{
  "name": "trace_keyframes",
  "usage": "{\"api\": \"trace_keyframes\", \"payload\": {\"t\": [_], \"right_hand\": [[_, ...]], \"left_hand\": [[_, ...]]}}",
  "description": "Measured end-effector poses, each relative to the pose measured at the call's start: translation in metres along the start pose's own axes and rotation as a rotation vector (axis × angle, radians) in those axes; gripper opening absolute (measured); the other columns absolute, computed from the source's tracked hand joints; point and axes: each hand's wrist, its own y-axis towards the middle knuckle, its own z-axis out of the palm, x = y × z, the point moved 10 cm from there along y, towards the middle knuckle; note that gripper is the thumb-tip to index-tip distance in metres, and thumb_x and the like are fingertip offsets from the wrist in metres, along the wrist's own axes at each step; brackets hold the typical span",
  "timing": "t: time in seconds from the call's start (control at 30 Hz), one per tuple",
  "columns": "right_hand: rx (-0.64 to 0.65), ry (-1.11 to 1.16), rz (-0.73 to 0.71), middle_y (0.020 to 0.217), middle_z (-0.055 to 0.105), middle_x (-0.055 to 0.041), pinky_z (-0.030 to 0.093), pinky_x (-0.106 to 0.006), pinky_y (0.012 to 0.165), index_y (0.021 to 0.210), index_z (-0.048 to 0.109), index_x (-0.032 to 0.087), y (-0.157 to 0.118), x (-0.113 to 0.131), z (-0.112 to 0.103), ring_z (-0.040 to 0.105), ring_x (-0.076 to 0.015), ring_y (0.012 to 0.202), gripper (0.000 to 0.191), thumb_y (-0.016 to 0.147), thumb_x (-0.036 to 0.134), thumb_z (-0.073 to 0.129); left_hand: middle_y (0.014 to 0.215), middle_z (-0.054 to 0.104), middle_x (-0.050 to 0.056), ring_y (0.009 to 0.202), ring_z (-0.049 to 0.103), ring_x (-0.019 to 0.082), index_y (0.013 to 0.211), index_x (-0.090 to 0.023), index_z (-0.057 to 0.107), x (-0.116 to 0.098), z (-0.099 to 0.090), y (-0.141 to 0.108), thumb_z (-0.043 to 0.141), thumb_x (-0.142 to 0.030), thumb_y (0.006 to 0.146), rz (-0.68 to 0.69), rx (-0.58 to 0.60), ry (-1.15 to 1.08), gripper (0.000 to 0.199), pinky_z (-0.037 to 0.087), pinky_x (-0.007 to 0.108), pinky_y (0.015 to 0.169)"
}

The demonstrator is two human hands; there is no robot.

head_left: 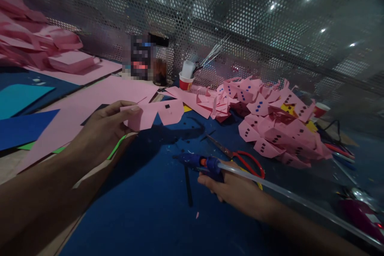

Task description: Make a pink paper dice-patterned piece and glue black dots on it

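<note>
Pinched between the thumb and fingers of my left hand (pixel 109 128) is a pink paper cutout (pixel 168 113), notched along its lower edge, with a small black square near its right end. My right hand (pixel 231 186) wraps round the handle of a blue glue gun (pixel 192 160), whose nozzle points left above the blue table surface (pixel 168 216). A long clear glue stick (pixel 270 186) runs out of its back toward the lower right. Scissors with red handles (pixel 249 162) lie just behind the gun, partly hidden by my right hand.
A heap of pink paper pieces (pixel 276 136) with dark squares lies at the right. Pink sheets (pixel 111 92) and blue sheets (pixel 30 128) spread at left. A paper cup (pixel 186 82) and a dark-lidded jar (pixel 160 62) stand by the perforated metal wall (pixel 180 20).
</note>
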Motion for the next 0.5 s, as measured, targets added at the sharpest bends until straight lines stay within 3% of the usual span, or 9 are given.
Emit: {"api": "trace_keyframes", "payload": {"t": [0.37,0.5], "right_hand": [[0.007,0.108,0.045,0.064,0.061,0.0019,0.036,-0.022,0.044,0.095,0.068,0.024,0.0006,-0.0003,0.0014,0.054,-0.0113,0.050,0.041,0.086,0.063,0.058],[0.023,0.141,0.041,0.066,0.060,0.0019,0.039,-0.020,0.046,0.100,0.066,0.022,0.0010,-0.0016,0.0031,0.055,-0.0103,0.052,0.047,0.086,0.066,0.057]], "left_hand": [[0.069,0.055,-0.002,0.056,0.056,0.010,0.084,-0.019,0.069,-0.0037,0.0035,-0.0026,0.076,-0.029,0.074,-0.001,0.010,0.000,0.015,0.054,0.022,0.053],[0.067,0.055,-0.003,0.054,0.055,0.010,0.084,-0.020,0.068,-0.0021,0.0026,-0.0011,0.077,-0.029,0.073,-0.007,0.017,0.003,0.017,0.053,0.022,0.051]]}}
